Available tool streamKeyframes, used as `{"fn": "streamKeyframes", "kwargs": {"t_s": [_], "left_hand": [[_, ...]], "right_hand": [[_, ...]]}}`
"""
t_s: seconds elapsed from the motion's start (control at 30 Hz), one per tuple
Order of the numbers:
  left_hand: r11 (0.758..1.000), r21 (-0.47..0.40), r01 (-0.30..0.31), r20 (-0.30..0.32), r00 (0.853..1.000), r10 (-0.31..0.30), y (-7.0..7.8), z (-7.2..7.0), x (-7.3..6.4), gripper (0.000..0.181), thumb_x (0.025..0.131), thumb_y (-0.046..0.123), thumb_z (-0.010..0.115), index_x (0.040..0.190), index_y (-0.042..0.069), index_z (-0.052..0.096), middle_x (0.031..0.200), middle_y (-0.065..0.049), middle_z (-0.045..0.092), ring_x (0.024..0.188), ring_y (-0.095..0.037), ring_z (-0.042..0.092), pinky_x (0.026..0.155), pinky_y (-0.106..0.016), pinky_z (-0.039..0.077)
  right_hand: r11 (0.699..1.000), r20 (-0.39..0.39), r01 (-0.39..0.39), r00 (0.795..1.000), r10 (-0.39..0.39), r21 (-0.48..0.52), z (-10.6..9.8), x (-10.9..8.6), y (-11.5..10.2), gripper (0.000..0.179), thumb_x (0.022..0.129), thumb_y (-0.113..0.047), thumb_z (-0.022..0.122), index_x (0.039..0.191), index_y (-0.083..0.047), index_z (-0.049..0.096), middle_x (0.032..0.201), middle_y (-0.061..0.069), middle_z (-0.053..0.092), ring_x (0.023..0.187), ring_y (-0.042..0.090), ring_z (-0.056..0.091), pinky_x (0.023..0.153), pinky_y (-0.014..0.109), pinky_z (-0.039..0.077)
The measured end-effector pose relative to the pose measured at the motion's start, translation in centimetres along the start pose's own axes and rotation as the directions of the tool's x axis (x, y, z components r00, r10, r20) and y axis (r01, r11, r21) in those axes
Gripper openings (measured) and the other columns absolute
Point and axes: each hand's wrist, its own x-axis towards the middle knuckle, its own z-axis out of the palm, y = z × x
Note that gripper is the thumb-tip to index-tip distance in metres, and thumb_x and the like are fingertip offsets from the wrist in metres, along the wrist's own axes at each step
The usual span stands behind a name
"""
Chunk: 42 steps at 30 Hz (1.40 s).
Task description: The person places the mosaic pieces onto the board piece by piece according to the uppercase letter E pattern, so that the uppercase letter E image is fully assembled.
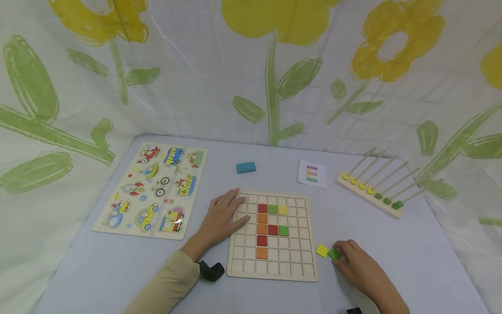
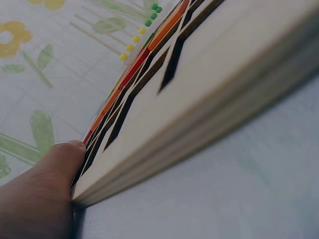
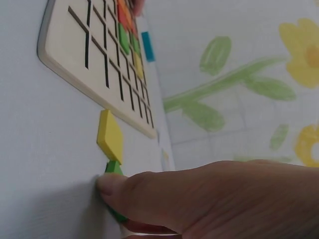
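A wooden grid board [image 1: 273,268] lies flat, with red, orange, green and yellow square tiles in several of its cells. My left hand [image 1: 219,220] rests along the board's left edge, fingers spread over its upper left corner and thumb reaching onto the grid. To the right of the board, my right hand [image 1: 362,266] pinches a green tile [image 1: 334,254] between thumb and fingers, at the table surface. Beside it, nearly touching in the right wrist view, lies a yellow tile [image 3: 110,137]. The fingers behind the green tile are partly hidden there.
At the left lies a vehicle picture puzzle [image 1: 129,229]. A blue block [image 1: 245,168] and a card with a coloured pattern [image 1: 312,174] are behind the board. A peg stand with yellow and green beads [image 1: 386,208] stands at the back right. A flowered curtain hangs behind.
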Motion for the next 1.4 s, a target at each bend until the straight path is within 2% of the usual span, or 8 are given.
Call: {"fn": "streamKeyframes", "kwargs": {"t_s": [0.33, 0.6, 0.7, 0.83, 0.93, 1.0, 1.2, 1.4], "left_hand": [[1.0, -0.01, -0.001, -0.003, 1.0, 0.001, -0.1, 0.1, 0.1, 0.061, 0.09, 0.054, 0.055, 0.139, 0.018, 0.05, 0.153, -0.008, 0.035, 0.143, -0.024, 0.028, 0.111, -0.05, 0.025], [1.0, -0.009, 0.0, -0.011, 1.0, 0.0, -0.1, 0.0, 0.1, 0.061, 0.09, 0.053, 0.056, 0.139, 0.017, 0.05, 0.153, -0.008, 0.036, 0.142, -0.025, 0.03, 0.109, -0.051, 0.026], [1.0, -0.011, 0.007, -0.006, 1.0, -0.007, -0.1, 0.0, 0.1, 0.061, 0.09, 0.053, 0.056, 0.139, 0.017, 0.05, 0.153, -0.008, 0.035, 0.142, -0.025, 0.029, 0.11, -0.05, 0.026], [1.0, -0.01, 0.009, 0.002, 1.0, -0.009, 0.0, 0.0, 0.0, 0.061, 0.09, 0.054, 0.055, 0.139, 0.017, 0.05, 0.153, -0.008, 0.035, 0.142, -0.025, 0.028, 0.11, -0.051, 0.025], [1.0, -0.009, 0.006, 0.002, 1.0, -0.006, 0.0, 0.0, 0.0, 0.062, 0.09, 0.054, 0.055, 0.139, 0.017, 0.05, 0.153, -0.008, 0.035, 0.142, -0.025, 0.029, 0.11, -0.051, 0.026], [1.0, -0.006, 0.006, 0.002, 1.0, -0.006, 0.0, 0.0, 0.0, 0.062, 0.09, 0.055, 0.055, 0.139, 0.018, 0.05, 0.153, -0.008, 0.035, 0.142, -0.025, 0.029, 0.11, -0.05, 0.026], [1.0, -0.01, -0.003, -0.006, 1.0, 0.002, 0.1, 0.0, -0.1, 0.061, 0.09, 0.054, 0.055, 0.139, 0.018, 0.05, 0.153, -0.008, 0.036, 0.142, -0.025, 0.029, 0.11, -0.05, 0.026], [1.0, -0.008, 0.001, -0.006, 1.0, -0.001, 0.0, 0.1, -0.1, 0.061, 0.09, 0.055, 0.054, 0.139, 0.018, 0.05, 0.153, -0.007, 0.036, 0.142, -0.024, 0.029, 0.11, -0.05, 0.026]], "right_hand": [[0.996, -0.107, 0.093, 0.99, -0.093, 0.0, -0.5, 0.8, -0.8, 0.031, 0.08, -0.014, 0.077, 0.105, -0.013, 0.058, 0.099, -0.006, 0.057, 0.076, 0.003, 0.051, 0.06, 0.021, 0.045], [0.982, -0.079, 0.188, 0.979, -0.186, 0.014, 0.6, 2.3, -4.0, 0.027, 0.082, -0.02, 0.076, 0.103, -0.021, 0.06, 0.105, -0.016, 0.056, 0.085, -0.002, 0.053, 0.072, 0.02, 0.05], [0.962, -0.074, 0.267, 0.962, -0.263, 0.053, 1.4, 2.9, -5.1, 0.025, 0.082, -0.02, 0.076, 0.102, -0.023, 0.061, 0.106, -0.018, 0.055, 0.087, -0.003, 0.054, 0.074, 0.02, 0.051], [0.916, -0.082, 0.396, 0.917, -0.39, 0.063, 2.5, 3.2, -6.4, 0.023, 0.082, -0.02, 0.076, 0.1, -0.022, 0.061, 0.106, -0.016, 0.056, 0.087, -0.003, 0.055, 0.075, 0.019, 0.051], [0.886, -0.083, 0.46, 0.887, -0.455, 0.055, 3.1, 3.3, -7.2, 0.022, 0.083, -0.02, 0.075, 0.099, -0.022, 0.061, 0.105, -0.015, 0.056, 0.084, -0.003, 0.054, 0.073, 0.019, 0.051], [0.874, -0.076, 0.482, 0.875, -0.477, 0.064, 3.3, 3.3, -7.7, 0.021, 0.083, -0.02, 0.074, 0.1, -0.021, 0.061, 0.104, -0.014, 0.056, 0.082, -0.002, 0.053, 0.073, 0.019, 0.051], [0.876, -0.034, 0.477, 0.879, -0.475, 0.07, 3.4, 3.3, -8.7, 0.019, 0.086, -0.025, 0.072, 0.103, -0.022, 0.063, 0.105, -0.015, 0.057, 0.084, 0.001, 0.053, 0.076, 0.02, 0.051], [0.868, -0.043, 0.492, 0.87, -0.491, 0.06, 3.5, 3.3, -9.1, 0.02, 0.087, -0.026, 0.071, 0.104, -0.023, 0.063, 0.104, -0.016, 0.058, 0.09, 0.002, 0.055, 0.08, 0.021, 0.051]]}}
